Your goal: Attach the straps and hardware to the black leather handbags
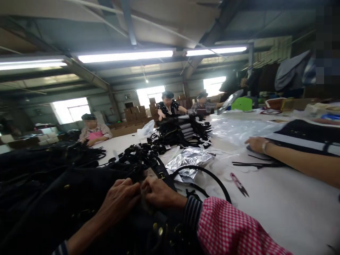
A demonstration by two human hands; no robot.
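Close together in the lower middle, my left hand (pixel 119 196) and my right hand (pixel 160 191) have their fingers closed in a pinch. A thin pale strip (pixel 145 198) shows at my right fingertips; its kind is too blurred to tell. What my left fingers hold is hidden. Both hands are over a black bag (pixel 77 187) with gold-coloured metal fittings, in a dark heap of similar pieces. Just beyond my right hand lies a curved black handle (pixel 212 173), partly across a crumpled silver foil sheet (pixel 190 161).
Pink-handled thread snips (pixel 239 185) lie on the white table (pixel 278 205). From the right, another person's arm (pixel 300 161) rests by a black piece (pixel 305 136). Farther back, several people stand around a pile of black straps (pixel 183 132). Clear plastic (pixel 239 129) covers part of the table.
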